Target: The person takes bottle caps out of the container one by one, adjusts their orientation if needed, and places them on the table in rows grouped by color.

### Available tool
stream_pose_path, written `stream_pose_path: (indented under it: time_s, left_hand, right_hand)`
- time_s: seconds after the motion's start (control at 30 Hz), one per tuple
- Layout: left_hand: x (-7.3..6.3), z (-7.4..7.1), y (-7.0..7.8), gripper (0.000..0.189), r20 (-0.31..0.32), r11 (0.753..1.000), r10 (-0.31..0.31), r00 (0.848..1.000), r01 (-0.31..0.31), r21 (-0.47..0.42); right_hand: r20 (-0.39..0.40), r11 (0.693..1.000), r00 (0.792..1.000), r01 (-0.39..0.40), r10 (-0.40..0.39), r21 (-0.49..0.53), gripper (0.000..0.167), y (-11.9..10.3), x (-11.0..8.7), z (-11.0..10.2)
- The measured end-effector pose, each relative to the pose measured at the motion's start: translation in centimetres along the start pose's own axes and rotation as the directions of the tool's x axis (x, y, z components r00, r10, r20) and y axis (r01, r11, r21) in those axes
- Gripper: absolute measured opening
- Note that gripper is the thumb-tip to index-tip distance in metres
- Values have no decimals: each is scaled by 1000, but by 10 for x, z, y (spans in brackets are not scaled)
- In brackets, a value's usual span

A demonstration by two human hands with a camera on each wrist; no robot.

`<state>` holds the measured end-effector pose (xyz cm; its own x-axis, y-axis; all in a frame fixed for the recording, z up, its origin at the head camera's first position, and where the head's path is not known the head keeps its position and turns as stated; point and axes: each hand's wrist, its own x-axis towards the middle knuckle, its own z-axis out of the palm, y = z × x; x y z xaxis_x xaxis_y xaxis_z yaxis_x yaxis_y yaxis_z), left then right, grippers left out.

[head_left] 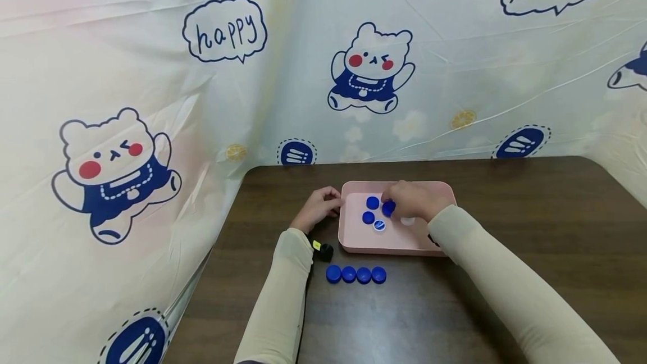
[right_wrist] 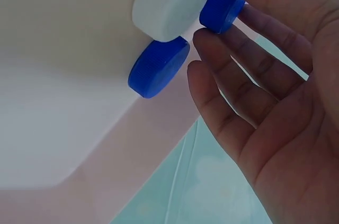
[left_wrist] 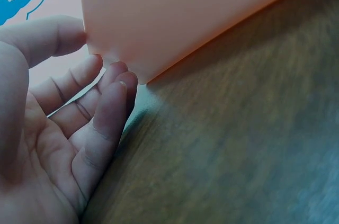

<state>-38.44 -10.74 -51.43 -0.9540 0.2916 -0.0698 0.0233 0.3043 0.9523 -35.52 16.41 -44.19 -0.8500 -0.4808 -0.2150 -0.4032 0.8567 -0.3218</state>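
My right hand (head_left: 411, 200) reaches into a pink tray (head_left: 349, 246) and pinches a blue bottle cap (right_wrist: 222, 4) between thumb and fingers. Close to those fingers, the right wrist view shows a white cap (right_wrist: 172, 4) and another blue cap (right_wrist: 159, 68) in the tray. Two blue caps, one (head_left: 372, 203) behind the other (head_left: 368, 218), lie left of the right hand, with a blue-and-white piece (head_left: 379, 225) in front. At the tray's left side is my left hand (head_left: 319, 206); its relaxed fingers touch the outer wall (left_wrist: 132, 23).
Several blue caps (head_left: 356, 275) stand in a row on the dark wooden table (head_left: 531, 229), in front of the tray. A small black object with a yellow tag (head_left: 326, 251) is beside the left wrist. Printed cloth (head_left: 303, 83) hangs behind the table.
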Motion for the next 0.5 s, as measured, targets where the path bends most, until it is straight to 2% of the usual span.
stream_pose_path:
  time_s: [0.13,0.5]
  left_hand:
    - [1,-1,0,16,0,1000,5,1000,-5,-1]
    - [-1,-1,1,14,-2,1000,9,1000,-9,1]
  right_hand:
    - [-9,1000,1000,15,-15,-15,31,0,-3,-4]
    - [-84,1000,996,1,1,15,47,-5,-5,-12]
